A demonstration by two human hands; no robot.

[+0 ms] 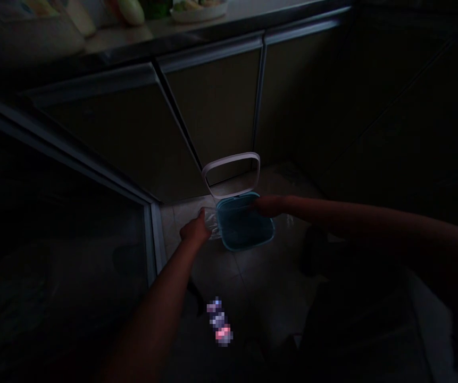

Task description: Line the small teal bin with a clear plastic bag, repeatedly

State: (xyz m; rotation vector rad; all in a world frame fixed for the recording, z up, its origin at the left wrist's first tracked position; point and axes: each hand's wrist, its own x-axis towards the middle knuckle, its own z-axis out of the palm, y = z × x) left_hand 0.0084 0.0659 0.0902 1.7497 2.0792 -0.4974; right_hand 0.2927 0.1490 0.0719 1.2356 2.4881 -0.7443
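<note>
A small teal plastic bin (242, 226) stands on the tiled floor, and its white hinged lid frame (231, 174) is tipped up against the cabinet door behind it. My left hand (196, 230) grips a clear plastic bag (213, 223) at the bin's left side. My right hand (267, 206) lies at the bin's far right rim, with its fingers together. In this dim light I cannot tell whether those fingers hold the rim or the plastic. More of the clear plastic shows past the bin's right side.
Dark lower kitchen cabinet doors (213, 111) stand close behind the bin, below a countertop edge (197, 34) with food items and a white plate (199, 10). A dark metal-framed panel (149, 229) runs along the left. A pixelated patch (219, 322) lies near the bottom.
</note>
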